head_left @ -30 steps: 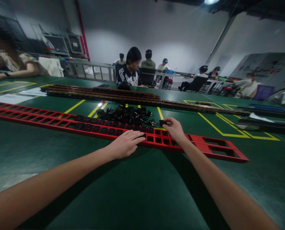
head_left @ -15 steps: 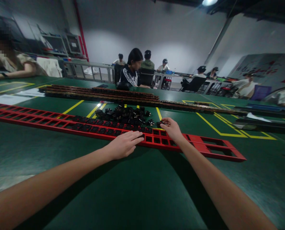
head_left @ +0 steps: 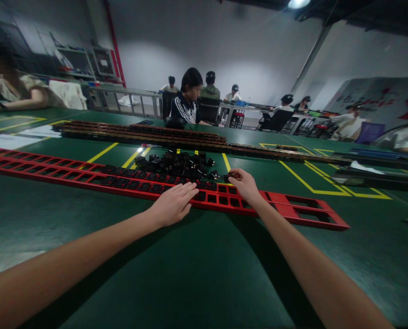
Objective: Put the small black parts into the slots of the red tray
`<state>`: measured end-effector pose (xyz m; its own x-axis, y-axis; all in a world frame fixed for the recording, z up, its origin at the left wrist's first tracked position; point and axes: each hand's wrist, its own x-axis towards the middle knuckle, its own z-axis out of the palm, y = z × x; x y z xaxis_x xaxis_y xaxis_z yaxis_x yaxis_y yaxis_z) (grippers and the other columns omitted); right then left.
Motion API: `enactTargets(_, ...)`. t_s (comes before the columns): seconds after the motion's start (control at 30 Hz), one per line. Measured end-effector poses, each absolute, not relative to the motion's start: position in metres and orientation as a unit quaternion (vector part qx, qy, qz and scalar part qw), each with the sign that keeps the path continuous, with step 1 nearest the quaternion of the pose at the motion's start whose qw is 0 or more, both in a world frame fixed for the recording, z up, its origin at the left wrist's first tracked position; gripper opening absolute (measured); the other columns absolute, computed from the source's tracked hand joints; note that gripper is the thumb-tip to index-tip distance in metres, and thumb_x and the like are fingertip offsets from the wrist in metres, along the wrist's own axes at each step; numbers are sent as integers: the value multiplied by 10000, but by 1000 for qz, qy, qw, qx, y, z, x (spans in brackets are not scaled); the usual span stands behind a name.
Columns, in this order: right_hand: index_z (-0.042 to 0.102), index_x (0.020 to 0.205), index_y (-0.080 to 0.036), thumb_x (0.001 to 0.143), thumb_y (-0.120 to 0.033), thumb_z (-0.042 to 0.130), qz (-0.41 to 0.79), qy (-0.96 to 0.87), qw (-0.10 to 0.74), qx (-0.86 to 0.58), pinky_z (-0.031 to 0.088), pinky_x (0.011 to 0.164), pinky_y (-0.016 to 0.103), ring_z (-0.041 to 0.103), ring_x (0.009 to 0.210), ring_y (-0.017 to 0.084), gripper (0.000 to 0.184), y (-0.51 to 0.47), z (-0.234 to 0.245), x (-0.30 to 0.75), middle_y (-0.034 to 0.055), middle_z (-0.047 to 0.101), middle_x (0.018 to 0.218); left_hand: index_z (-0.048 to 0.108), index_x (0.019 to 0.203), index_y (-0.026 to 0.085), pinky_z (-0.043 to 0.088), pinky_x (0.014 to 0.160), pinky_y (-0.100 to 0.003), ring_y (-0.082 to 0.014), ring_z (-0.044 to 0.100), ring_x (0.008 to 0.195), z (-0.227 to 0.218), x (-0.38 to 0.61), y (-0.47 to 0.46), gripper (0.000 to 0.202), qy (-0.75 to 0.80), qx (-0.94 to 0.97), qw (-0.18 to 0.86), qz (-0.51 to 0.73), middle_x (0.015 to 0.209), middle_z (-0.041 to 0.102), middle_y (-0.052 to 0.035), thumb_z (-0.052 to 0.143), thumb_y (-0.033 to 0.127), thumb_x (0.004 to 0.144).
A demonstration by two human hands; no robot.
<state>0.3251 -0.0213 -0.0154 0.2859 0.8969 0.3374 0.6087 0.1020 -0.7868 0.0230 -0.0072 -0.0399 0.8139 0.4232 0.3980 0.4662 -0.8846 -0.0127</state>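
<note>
A long red frame (head_left: 286, 208) with two rows of rectangular openings lies across the green table. Black socket modules (head_left: 144, 186) fill several openings in its middle stretch. My left hand (head_left: 174, 201) rests on the near row with fingers stretched out, covering part of the frame and the modules under it. Just beyond the far row, my right hand (head_left: 244, 183) pinches a small black socket module (head_left: 227, 177) between thumb and fingers. A loose heap of black socket modules (head_left: 183, 164) lies behind the frame, left of my right hand.
Long dark metal strips (head_left: 138, 133) are stacked across the table behind the heap. More dark bars (head_left: 368, 176) lie at the right. White paper sheets (head_left: 15, 140) are at the left. A co-worker (head_left: 186, 103) sits across the table, another person (head_left: 22, 93) at the left.
My left hand has slid slightly left along the frame, uncovering a black module beside its fingertips. My right hand stays nearly in place with its module. The view has shifted slightly.
</note>
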Motion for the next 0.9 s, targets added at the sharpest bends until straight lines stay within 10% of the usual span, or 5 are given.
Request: enactTargets(0.9, 694, 1059, -172, 824, -209, 633, 134, -602, 444, -650, 529, 945, 438, 673, 949, 224, 246, -18, -20, 329, 97, 715, 1073, 446, 1466, 239, 326, 1177, -489, -273, 404, 1418, -32, 26, -14, 511, -154, -973, 76, -153, 1563, 409, -85, 495, 196, 960)
